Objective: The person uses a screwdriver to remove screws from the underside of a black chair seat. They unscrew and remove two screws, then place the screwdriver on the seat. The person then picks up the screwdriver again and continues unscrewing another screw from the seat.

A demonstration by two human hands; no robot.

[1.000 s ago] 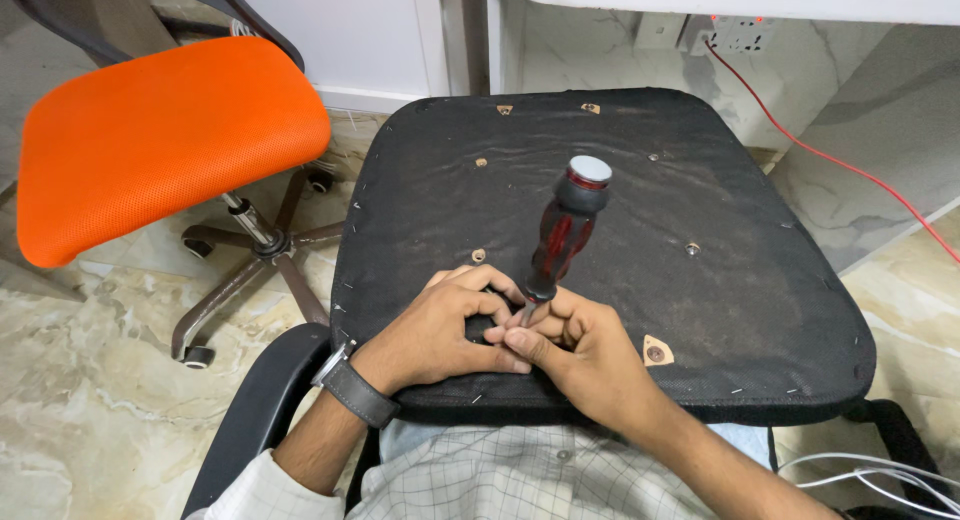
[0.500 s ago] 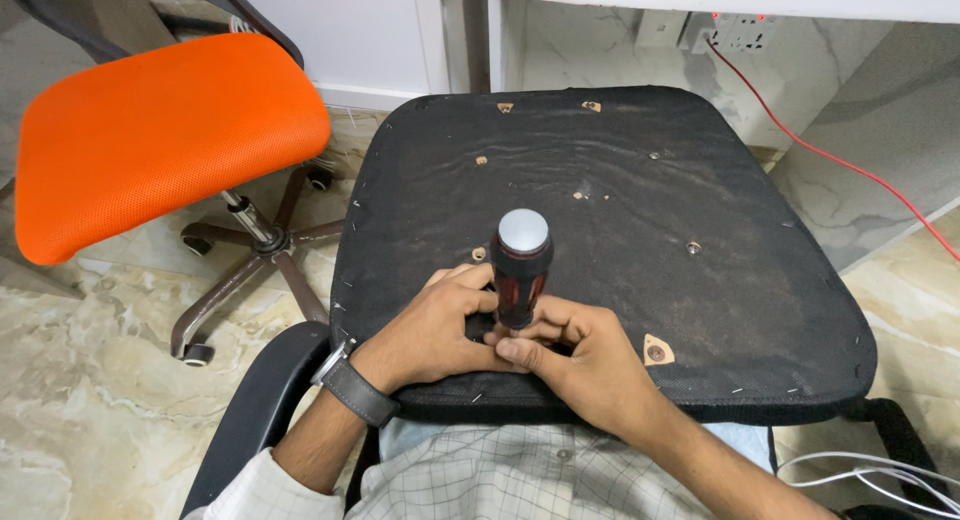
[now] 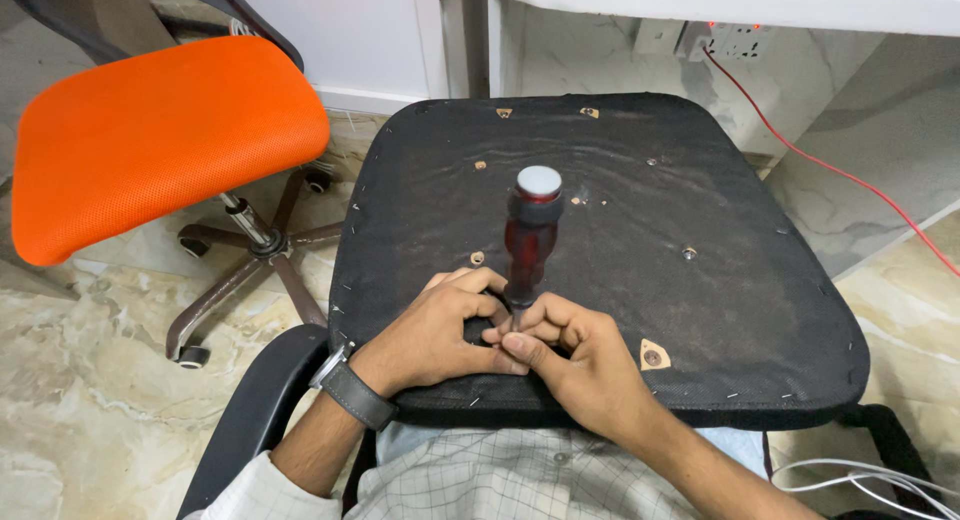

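Observation:
A screwdriver [image 3: 530,238] with a dark red handle and a grey cap stands nearly upright on the black underside of a chair seat [image 3: 700,320] that rests on my lap. My right hand [image 3: 575,365] pinches its metal shaft low down, just under the handle. My left hand [image 3: 440,330], with a dark watch on the wrist, rests on the fabric beside the tip, its fingers curled against the right hand's fingers. The screwdriver's tip is hidden between my fingers. Small screw holes and metal fittings dot the seat's underside.
An orange office chair [image 3: 150,130] on a wheeled base stands to the left on the marble floor. A red cable [image 3: 830,170] runs from a wall socket at the upper right. White cables [image 3: 870,480] lie at the lower right. A black armrest [image 3: 250,420] is by my left forearm.
The screwdriver's handle swung from leaning away to the right to nearly upright, wobbling a little. Both hands stayed in the same spot at its base.

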